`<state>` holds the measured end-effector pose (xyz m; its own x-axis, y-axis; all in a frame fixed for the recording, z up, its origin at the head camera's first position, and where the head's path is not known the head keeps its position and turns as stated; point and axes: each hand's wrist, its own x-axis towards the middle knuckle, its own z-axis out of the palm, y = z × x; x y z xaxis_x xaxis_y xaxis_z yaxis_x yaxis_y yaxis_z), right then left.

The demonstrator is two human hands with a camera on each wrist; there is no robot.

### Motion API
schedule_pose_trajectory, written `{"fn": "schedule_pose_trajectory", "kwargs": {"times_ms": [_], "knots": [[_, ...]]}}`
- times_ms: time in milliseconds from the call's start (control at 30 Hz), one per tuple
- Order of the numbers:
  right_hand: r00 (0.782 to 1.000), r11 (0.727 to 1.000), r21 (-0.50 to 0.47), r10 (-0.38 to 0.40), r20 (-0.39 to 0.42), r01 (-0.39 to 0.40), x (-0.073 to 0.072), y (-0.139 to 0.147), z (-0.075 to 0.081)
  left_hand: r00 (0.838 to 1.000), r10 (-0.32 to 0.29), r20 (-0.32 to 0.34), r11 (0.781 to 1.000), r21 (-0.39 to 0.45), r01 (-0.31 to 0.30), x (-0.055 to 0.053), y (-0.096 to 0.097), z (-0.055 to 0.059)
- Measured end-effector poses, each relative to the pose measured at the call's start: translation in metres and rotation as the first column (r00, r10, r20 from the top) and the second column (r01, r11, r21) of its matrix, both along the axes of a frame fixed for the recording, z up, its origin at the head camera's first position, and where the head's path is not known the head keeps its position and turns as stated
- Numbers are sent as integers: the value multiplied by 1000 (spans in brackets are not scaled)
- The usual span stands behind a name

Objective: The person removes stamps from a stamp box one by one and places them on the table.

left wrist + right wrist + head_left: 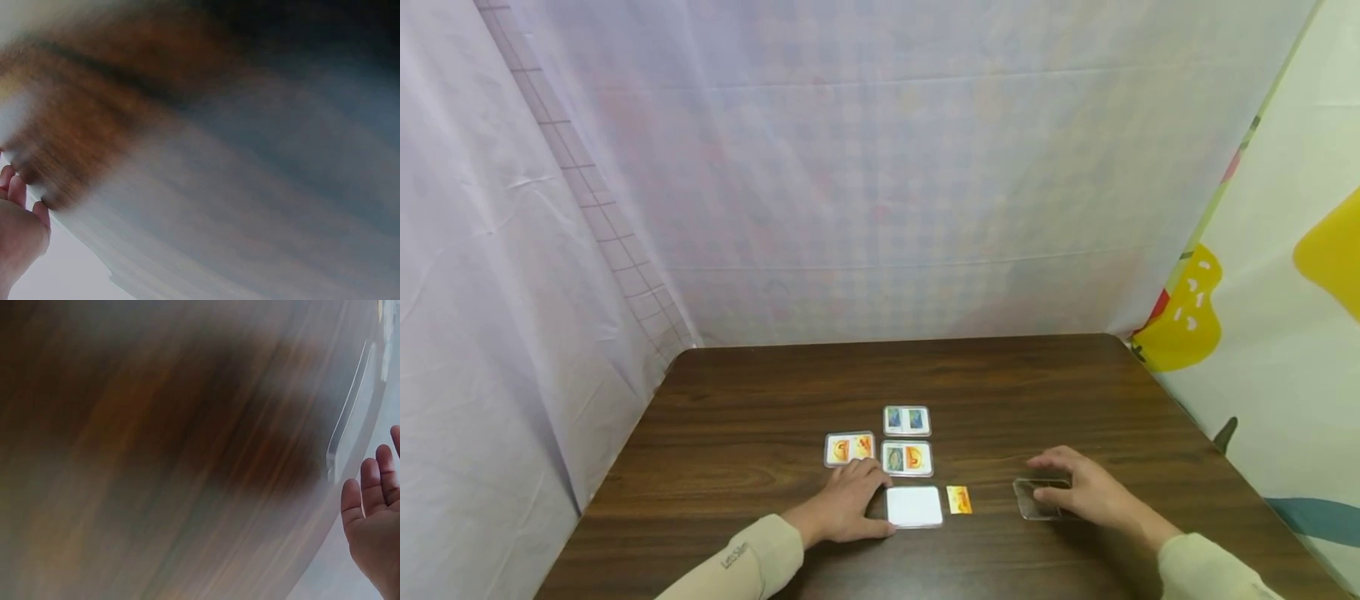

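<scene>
My left hand [850, 502] rests on the table, thumb and fingertips right at the left edge of a clear case with a blank white face [913, 507]. In the left wrist view, only some fingers [41, 212] show at the left edge. A clear, see-through plastic cover [1027, 503] lies on the table at the right. My right hand [1086, 487] is over its right part, thumb and fingers spread apart. The right wrist view shows the cover [350, 412] beside the extended fingers [372, 481]. Between the two cases lies a small orange-yellow picture card [958, 500].
Behind the blank case sit more clear cases: one with a green and an orange picture [907, 458], one with two blue-green pictures [907, 421], and one with orange pictures [850, 448]. The brown wooden table [737, 417] ends at white curtains [880, 208].
</scene>
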<state>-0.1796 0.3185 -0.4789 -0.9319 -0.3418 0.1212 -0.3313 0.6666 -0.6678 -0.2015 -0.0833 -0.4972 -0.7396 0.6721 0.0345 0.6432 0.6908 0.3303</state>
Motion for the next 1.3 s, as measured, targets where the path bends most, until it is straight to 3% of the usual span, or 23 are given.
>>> {"fn": "schedule_pose_trajectory", "kwargs": {"times_ms": [267, 733, 1300], "knots": [[996, 996, 83, 41, -75, -35, 1, 17, -4, 1000, 7, 6, 1000, -6, -6, 0, 0, 1], [990, 976, 219, 30, -141, 2, 1, 22, -11, 1000, 4, -4, 1000, -2, -4, 0, 0, 1], [987, 953, 299, 94, -129, -51, 3, 24, -16, 1000, 7, 4, 1000, -1, -7, 1, 1, 3]]}}
